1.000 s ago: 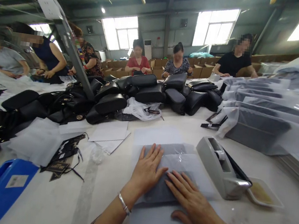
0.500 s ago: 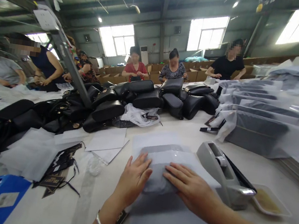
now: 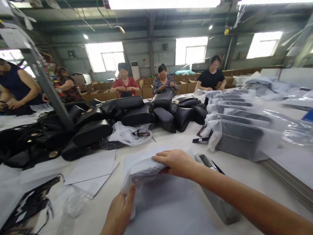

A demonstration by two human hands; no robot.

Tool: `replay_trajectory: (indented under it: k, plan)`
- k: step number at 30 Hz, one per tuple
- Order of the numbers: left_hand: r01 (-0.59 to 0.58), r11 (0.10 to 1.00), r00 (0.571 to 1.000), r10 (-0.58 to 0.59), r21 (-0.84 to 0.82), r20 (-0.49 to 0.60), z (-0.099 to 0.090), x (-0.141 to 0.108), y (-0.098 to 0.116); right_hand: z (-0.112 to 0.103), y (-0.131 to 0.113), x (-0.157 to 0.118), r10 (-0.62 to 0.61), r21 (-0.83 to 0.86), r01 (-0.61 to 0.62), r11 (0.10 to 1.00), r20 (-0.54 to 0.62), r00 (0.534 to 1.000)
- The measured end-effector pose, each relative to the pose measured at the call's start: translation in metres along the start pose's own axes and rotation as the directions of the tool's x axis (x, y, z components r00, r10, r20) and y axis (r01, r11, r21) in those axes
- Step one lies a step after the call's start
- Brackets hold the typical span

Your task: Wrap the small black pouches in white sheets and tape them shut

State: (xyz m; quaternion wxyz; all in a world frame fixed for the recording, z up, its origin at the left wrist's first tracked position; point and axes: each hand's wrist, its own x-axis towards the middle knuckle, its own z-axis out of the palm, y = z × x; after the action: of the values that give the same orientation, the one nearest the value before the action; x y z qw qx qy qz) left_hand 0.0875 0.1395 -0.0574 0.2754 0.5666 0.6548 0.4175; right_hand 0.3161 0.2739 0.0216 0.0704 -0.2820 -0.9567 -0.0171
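In front of me a bundle wrapped in thin whitish translucent sheeting [image 3: 149, 168] is partly lifted and tilted; what lies inside is hidden. My left hand [image 3: 119, 212] grips its near left edge, thumb on top and fingers out of sight beneath. Across its upper right end, my right hand [image 3: 177, 162] is closed over the wrapping. A large pale sheet [image 3: 176, 222] lies flat on the table under the bundle. Just right of it, partly behind my right forearm, stands a grey tape dispenser [image 3: 221, 207].
Black handbags [image 3: 92, 131] are heaped along the far left. Several grey items in translucent sleeves [image 3: 240, 140] stand in a row at the right, beside stacked boards [image 3: 295, 189]. White papers [image 3: 91, 172] and black tags [image 3: 30, 204] lie left. Several co-workers stand or sit beyond.
My hands have gone from lying flat on the bundle to gripping its left edge and far right end. The bundle is now raised and turned. My view has swung right.
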Motion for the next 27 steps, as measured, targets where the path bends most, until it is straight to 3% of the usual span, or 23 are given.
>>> replay_trajectory:
  k: [3,5,7,9,11,13,16,18,20,23,27]
  plan:
    - [-0.016,0.999,1.000,0.016,-0.037,0.001,0.003,0.005,0.018,-0.023,0.017,-0.016,0.034,-0.064,-0.042,0.997,-0.110,0.993]
    - [-0.054,0.996,0.999,0.053,-0.072,-0.003,0.003,0.006,0.030,-0.044,0.039,-0.038,0.165,-0.076,-0.182,0.980,-0.187,0.968]
    - [-0.078,0.992,0.997,0.080,-0.102,0.016,0.004,0.005,0.037,-0.065,0.068,-0.067,0.336,-0.060,-0.359,0.931,-0.234,0.912]
    - [-0.084,0.989,0.995,0.089,-0.123,0.040,0.007,0.002,0.038,-0.081,0.103,-0.099,0.484,-0.011,-0.497,0.868,-0.204,0.851]
    - [-0.074,0.988,0.995,0.082,-0.133,0.055,0.012,-0.001,0.034,-0.088,0.139,-0.131,0.606,0.071,-0.602,0.796,-0.088,0.791]
    - [-0.074,0.989,0.995,0.083,-0.126,0.064,0.017,-0.004,0.027,-0.084,0.171,-0.159,0.664,0.080,-0.660,0.747,-0.032,0.747]
    - [-0.089,0.992,0.992,0.096,-0.084,0.086,0.024,-0.006,0.014,-0.058,0.205,-0.194,0.743,0.071,-0.742,0.667,0.001,0.669]
    - [-0.098,0.995,0.990,0.101,-0.030,0.099,0.026,-0.006,0.004,-0.035,0.216,-0.211,0.817,0.052,-0.821,0.569,-0.148,0.557]
    - [-0.118,0.992,0.989,0.114,0.038,0.099,0.027,-0.005,-0.007,-0.014,0.217,-0.217,0.783,0.067,-0.815,0.576,-0.332,0.526]
    - [-0.187,0.971,0.981,0.176,0.148,0.084,0.032,-0.002,-0.025,-0.001,0.201,-0.203,0.670,0.105,-0.718,0.688,-0.471,0.574]
    - [-0.379,0.844,0.925,0.353,0.380,0.139,0.058,0.001,-0.057,-0.010,0.169,-0.132,0.488,0.135,-0.486,0.863,-0.465,0.739]
